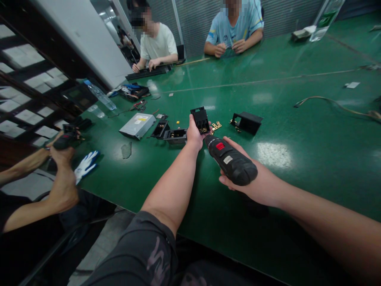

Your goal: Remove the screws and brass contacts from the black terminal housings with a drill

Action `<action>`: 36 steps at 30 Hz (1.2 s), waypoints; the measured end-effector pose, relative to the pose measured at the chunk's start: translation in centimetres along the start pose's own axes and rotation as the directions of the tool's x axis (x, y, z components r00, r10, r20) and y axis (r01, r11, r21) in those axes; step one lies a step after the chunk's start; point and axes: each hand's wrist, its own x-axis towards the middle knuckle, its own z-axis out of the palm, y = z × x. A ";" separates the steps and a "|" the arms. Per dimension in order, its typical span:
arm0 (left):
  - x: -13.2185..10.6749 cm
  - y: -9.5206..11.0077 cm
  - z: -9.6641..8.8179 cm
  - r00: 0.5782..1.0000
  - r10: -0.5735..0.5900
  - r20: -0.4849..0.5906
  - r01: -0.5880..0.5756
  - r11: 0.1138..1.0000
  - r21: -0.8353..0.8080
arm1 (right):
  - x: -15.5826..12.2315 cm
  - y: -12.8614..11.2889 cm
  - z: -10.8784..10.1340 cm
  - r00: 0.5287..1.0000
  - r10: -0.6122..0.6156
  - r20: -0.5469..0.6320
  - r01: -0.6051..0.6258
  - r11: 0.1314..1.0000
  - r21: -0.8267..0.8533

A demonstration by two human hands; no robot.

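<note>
My left hand (194, 135) is closed around a small black plastic housing (200, 119) with brass contacts, held upright above the green table (297, 119). My right hand (241, 178) grips a black electric screwdriver (230, 159) with a red button. Its tip points at the lower edge of the housing. More black housing parts (171, 133) lie just left of my left hand. Loose brass pieces (216, 126) rest right of the housing.
An open black casing (246, 121) sits to the right, a silver drive (137, 125) to the left. A water bottle (99, 94), a white-blue glove (85, 164) and a cable (333, 102) lie around. A person at left holds a dark tool (65, 140); two people sit opposite.
</note>
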 end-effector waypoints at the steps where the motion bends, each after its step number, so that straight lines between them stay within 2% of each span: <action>1: 0.0 0.0 0.0 1.000 0.001 0.003 -0.001 1.000 -0.001 | 0.0 0.0 0.0 1.000 0.000 0.001 0.000 1.000 0.002; 8: -0.4 0.2 0.2 1.000 -0.011 -0.015 0.011 1.000 0.015 | 0.1 -0.1 0.1 1.000 0.010 0.000 -0.010 1.000 0.005; 17: 0.1 0.0 -0.1 0.999 0.028 0.022 -0.029 0.999 0.041 | 0.1 0.3 0.0 1.000 0.001 -0.004 -0.001 1.000 0.005; 28: 0.0 0.0 0.0 1.000 -0.004 0.006 0.004 1.000 -0.010 | 0.0 0.5 0.0 1.000 -0.011 -0.005 0.011 1.000 0.000; 36: -0.4 0.2 0.2 1.000 0.014 0.007 -0.014 1.000 0.010 | 0.1 0.1 0.0 1.000 0.020 -0.007 -0.020 1.000 0.008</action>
